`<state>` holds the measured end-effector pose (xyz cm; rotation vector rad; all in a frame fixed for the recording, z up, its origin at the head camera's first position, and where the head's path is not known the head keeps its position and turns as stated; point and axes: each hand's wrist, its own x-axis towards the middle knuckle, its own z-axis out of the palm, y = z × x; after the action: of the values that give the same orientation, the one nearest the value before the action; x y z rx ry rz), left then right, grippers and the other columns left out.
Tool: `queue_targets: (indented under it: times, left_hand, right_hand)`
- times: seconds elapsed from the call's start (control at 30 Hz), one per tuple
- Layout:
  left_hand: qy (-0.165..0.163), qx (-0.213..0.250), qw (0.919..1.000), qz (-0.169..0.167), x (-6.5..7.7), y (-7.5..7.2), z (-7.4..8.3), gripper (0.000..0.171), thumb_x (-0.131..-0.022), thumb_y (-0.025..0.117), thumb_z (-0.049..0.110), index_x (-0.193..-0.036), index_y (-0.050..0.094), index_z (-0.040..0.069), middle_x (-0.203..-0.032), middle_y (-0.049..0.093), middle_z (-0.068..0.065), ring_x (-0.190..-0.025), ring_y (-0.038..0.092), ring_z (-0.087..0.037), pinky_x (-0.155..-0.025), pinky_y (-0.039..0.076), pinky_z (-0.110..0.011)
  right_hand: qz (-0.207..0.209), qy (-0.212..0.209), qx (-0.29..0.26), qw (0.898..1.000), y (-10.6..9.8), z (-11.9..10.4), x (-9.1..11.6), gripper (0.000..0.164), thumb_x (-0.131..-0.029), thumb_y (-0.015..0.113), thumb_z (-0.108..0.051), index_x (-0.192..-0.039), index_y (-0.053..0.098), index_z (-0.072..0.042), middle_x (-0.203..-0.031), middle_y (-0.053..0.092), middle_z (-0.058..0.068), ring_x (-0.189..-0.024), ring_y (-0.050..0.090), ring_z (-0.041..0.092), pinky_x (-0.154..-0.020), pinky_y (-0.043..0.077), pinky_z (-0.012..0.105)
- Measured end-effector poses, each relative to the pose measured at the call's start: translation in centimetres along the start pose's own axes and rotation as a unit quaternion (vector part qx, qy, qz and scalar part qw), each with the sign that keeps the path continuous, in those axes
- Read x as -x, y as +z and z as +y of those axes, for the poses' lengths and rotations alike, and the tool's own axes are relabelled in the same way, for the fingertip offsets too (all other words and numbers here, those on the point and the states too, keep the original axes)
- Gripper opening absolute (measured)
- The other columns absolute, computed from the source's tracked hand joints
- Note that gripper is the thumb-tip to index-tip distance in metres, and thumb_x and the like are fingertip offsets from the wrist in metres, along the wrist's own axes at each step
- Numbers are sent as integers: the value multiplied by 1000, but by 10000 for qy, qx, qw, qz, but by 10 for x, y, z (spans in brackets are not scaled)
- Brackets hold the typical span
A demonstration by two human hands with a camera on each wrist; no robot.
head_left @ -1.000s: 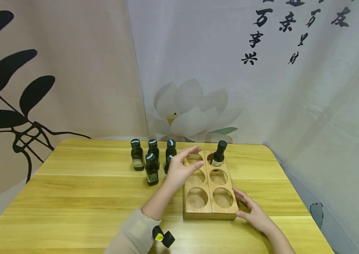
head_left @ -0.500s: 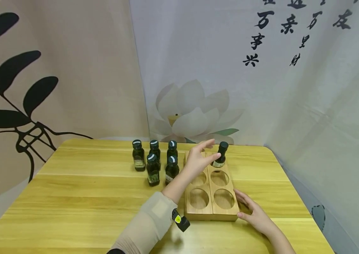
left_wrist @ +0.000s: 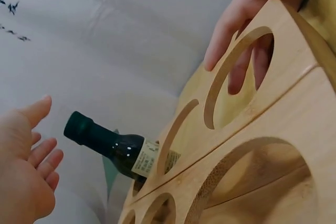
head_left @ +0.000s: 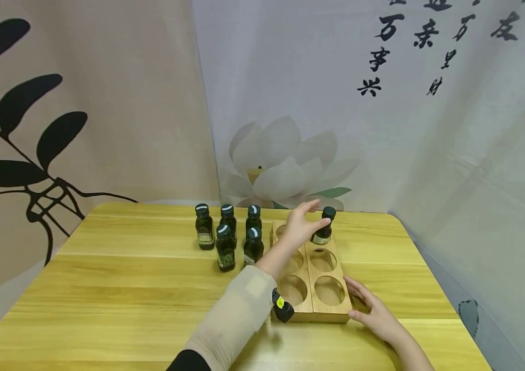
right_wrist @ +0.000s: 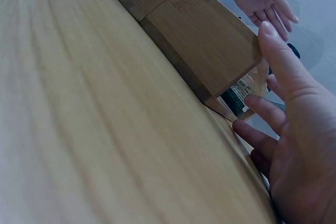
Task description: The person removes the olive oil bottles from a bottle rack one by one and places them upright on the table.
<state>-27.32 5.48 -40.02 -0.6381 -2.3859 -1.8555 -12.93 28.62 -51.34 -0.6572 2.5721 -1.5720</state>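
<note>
My left hand point(head_left: 300, 226) is over the far part of a wooden bottle rack point(head_left: 322, 318), thumb and fingers spread apart. In the left wrist view it is beside the dark cap of a small green glass bottle point(left_wrist: 126, 153), a gap between them. That bottle leans in the far right hole of the rack. My right hand point(head_left: 375, 315) rests at the rack's near right corner, its thumb tip at the corner and its fingers point(right_wrist: 265, 109) loosely extended along the open side. The rack has two joined rows of round holes.
Several dark bottles with black caps, such as the front left one point(head_left: 225, 252), stand on the wooden table point(head_left: 128, 288) left of the rack. A printed cloth backdrop point(head_left: 262, 103) hangs behind the table.
My left hand has moved right, from over the rack's left row to beside the bottle's neck. My right hand stays at the rack's near right corner.
</note>
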Motion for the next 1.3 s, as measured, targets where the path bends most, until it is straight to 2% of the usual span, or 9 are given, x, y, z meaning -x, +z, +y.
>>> queue_targets:
  times: [0.13, 0.37, 0.6, 0.8, 1.3]
  left_hand:
    - [-49, -76, 9999, -68, -7, 7, -2, 57, -89, 71, 21, -140, 50, 10, -133, 54, -8, -122, 48, -22, -98, 42, -40]
    - [-374, -186, 9991, 19, -17, 19, -3, 55, -89, 70, 19, -140, 51, 13, -133, 55, -2, -120, 49, -19, -91, 46, -33]
    - [-500, -142, 9986, 81, -21, 29, -10, 53, -89, 70, 16, -138, 52, 12, -131, 56, -7, -117, 52, -22, -82, 50, -27]
    - [-642, -86, 9978, 166, -24, 36, -12, 50, -90, 69, 15, -137, 54, 14, -130, 56, -7, -116, 53, -21, -80, 51, -26]
    - [-528, -35, 9976, 452, -25, 42, -15, 40, -87, 71, 12, -126, 64, 14, -117, 62, -7, -108, 57, -20, -76, 52, -24]
  right_hand:
    - [3, -35, -55, 10000, 0, 1, 0, 74, -87, 66, 1, -150, 31, -12, -142, 45, 19, -126, 40, 2, -100, 27, 16]
    - [-37, -10, -150, 9999, 0, 0, 0, 73, -88, 66, 1, -151, 30, -11, -142, 43, 20, -126, 39, 1, -99, 27, 15]
    - [-41, -81, -200, 9998, -1, 2, 0, 73, -88, 65, 2, -151, 30, -10, -143, 42, 21, -127, 39, 2, -100, 27, 15]
    - [-34, -146, -195, 9997, -1, 3, 0, 73, -88, 65, 2, -151, 29, -11, -143, 42, 21, -127, 39, 2, -101, 27, 15]
    - [-54, -148, -245, 9996, -1, 2, -1, 73, -88, 65, 3, -151, 30, -11, -143, 42, 20, -128, 39, 3, -101, 27, 15]
